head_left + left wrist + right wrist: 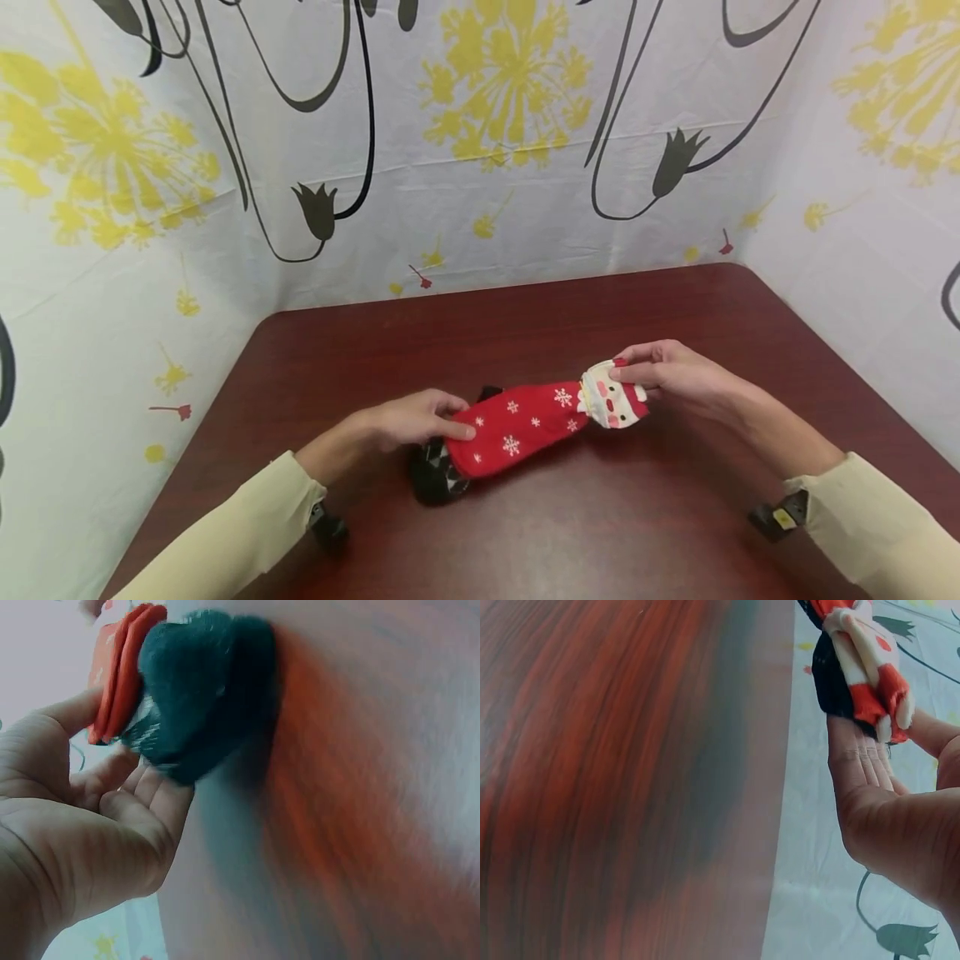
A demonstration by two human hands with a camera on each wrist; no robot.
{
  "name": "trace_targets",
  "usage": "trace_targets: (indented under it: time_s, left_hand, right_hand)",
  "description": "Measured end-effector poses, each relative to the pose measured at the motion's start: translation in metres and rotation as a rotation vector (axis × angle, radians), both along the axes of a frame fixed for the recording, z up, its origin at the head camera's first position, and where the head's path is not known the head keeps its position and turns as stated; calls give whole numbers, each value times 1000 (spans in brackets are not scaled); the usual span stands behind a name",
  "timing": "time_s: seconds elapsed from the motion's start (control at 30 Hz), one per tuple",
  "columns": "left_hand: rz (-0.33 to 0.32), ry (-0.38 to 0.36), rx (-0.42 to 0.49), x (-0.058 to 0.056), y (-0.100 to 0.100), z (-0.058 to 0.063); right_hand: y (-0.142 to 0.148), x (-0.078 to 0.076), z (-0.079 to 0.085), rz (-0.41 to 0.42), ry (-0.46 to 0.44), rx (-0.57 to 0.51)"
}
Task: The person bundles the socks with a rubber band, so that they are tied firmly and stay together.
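A long red cloth piece with white snowflakes (521, 427) is stretched slantwise between both hands in the head view. Its right end narrows to a flat white Santa head (617, 402) with a red hat. My left hand (415, 419) pinches the wide left end, thumb on top. My right hand (678, 377) pinches the Santa head by its upper edge. Dark cloth with a light diamond pattern (437, 477) hangs under the left end; the left wrist view shows it as a dark bundle (206, 686). A black layer (831, 682) lies against the Santa head in the right wrist view.
The dark red-brown wooden table (555, 533) spreads beneath both hands. A white patterned cloth backdrop (465, 208) rises behind it and along both sides. A dark wrist device (327, 527) sits below the left cuff, another wrist device (782, 515) below the right.
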State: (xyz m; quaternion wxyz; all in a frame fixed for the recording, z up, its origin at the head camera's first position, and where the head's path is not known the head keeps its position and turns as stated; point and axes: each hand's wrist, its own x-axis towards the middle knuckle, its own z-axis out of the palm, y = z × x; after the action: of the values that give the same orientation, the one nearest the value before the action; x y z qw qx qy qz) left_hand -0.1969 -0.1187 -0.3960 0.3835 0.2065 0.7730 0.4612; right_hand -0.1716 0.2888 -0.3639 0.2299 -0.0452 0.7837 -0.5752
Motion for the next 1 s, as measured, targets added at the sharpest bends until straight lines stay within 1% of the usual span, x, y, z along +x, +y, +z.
trace_targets:
  time_s: [0.13,0.3,0.4,0.5,0.63,0.77,0.87,1.0]
  left_hand:
    - [57,96,-33,-9,-4,2]
    - [93,196,-85,-20,-6,10]
    - [116,250,-94,-29,-5,16]
    - [153,292,-117,-38,-4,18]
    - [217,320,-160,-47,-4,17]
    - [289,322,-194,-53,-4,12]
    - [315,331,-220,-57,-3,8]
    - [329,329,-245,-62,-1,3]
  right_hand:
    - [3,-1,-4,-24,-5,17]
    - [3,-4,-8,-48,2,12]
    - [2,-7,-9,-70,14,22]
    - [3,-10,-10,-88,29,36]
    - [2,-17,-16,-92,57,66]
    - [0,-26,-24,-110,74,98]
    - [-3,-33,-27,-141,69,110]
    - [-6,-39,-31,-176,60,117]
